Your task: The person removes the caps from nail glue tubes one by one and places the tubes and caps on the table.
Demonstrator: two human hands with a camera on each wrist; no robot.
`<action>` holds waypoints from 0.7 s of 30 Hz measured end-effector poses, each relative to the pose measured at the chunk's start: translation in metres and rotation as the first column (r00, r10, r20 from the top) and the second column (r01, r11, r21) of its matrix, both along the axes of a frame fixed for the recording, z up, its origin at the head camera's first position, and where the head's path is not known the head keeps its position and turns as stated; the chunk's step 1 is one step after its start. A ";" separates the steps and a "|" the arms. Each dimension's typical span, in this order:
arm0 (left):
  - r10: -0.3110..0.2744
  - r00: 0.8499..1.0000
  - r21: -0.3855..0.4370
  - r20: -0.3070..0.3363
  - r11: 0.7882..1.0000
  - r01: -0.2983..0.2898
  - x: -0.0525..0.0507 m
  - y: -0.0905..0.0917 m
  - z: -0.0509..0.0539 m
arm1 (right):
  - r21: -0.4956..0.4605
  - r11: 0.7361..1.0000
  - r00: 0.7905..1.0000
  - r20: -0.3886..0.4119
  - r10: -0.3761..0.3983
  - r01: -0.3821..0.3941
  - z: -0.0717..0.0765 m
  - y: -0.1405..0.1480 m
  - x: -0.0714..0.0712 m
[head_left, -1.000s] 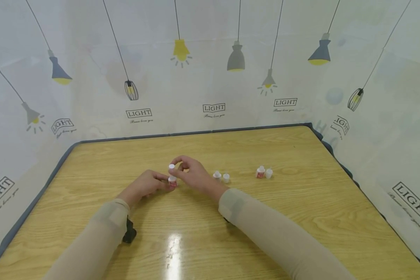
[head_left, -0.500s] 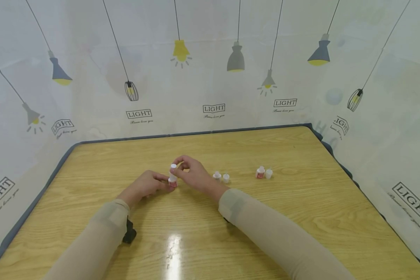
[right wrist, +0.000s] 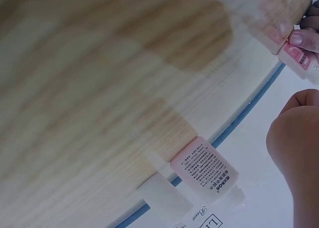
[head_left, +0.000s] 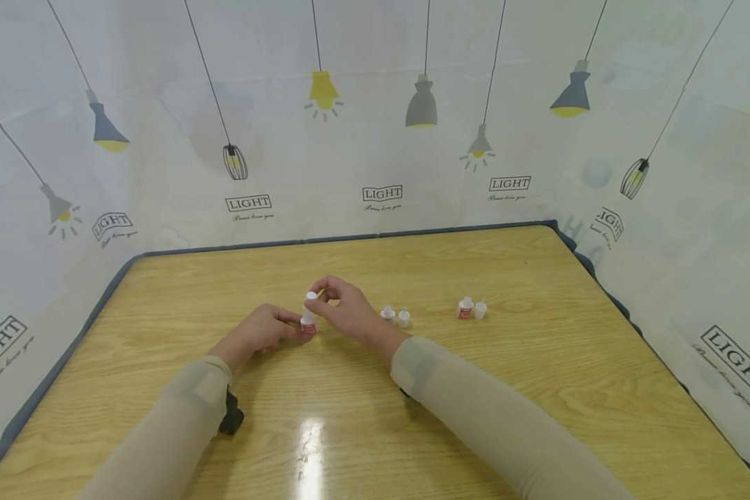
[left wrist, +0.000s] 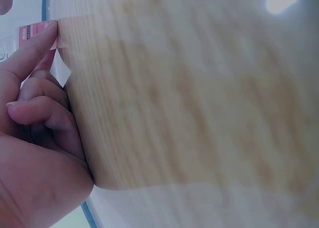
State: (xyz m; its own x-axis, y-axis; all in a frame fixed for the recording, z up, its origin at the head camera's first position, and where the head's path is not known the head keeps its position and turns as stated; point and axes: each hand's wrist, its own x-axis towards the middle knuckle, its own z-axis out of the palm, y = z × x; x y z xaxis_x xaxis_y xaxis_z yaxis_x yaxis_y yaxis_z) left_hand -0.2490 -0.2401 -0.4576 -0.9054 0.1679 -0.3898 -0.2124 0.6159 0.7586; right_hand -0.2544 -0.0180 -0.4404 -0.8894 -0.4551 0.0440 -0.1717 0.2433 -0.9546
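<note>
My left hand (head_left: pixel 264 328) grips a small white bottle (head_left: pixel 309 326) with a pink label, low down on the table. In the left wrist view its thumb and fingers are at the pink label (left wrist: pixel 34 32). My right hand (head_left: pixel 350 312) pinches a white cap (head_left: pixel 311 297) directly above that bottle. Whether the cap touches the bottle's neck is hard to tell. The right wrist view shows the right hand (right wrist: pixel 299 138) only in part, its fingertips and the cap out of sight.
To the right stands a second small bottle (head_left: pixel 387 314), uncapped, with a white cap (head_left: pixel 404 318) beside it. Farther right is a third uncapped bottle (head_left: pixel 465 308) with its cap (head_left: pixel 480 310). The wooden table (head_left: pixel 375 430) meets a printed wall cloth at its back edge.
My right hand has shifted the cap slightly right, from leaning left to in line above the bottle. The left hand and the other bottles have stayed put.
</note>
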 end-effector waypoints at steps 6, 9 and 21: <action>-0.001 1.000 -0.003 0.000 1.000 0.001 -0.001 0.000 -0.001 | 0.009 1.000 1.000 -0.008 -0.013 0.013 0.001 0.000 0.000; 0.002 1.000 -0.005 0.002 1.000 -0.002 -0.001 0.000 -0.002 | 0.012 1.000 1.000 -0.006 -0.020 0.020 0.000 0.000 0.000; 0.004 1.000 -0.011 -0.009 1.000 -0.004 0.000 0.001 -0.002 | -0.001 1.000 1.000 0.003 -0.021 0.021 -0.001 -0.001 0.000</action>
State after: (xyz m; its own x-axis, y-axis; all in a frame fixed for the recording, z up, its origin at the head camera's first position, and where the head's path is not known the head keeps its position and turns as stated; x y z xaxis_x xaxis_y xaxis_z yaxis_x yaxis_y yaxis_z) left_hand -0.2492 -0.2395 -0.4592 -0.9094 0.1605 -0.3836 -0.2081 0.6232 0.7539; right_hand -0.2548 -0.0188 -0.4410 -0.8987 -0.4366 0.0421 -0.1641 0.2456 -0.9554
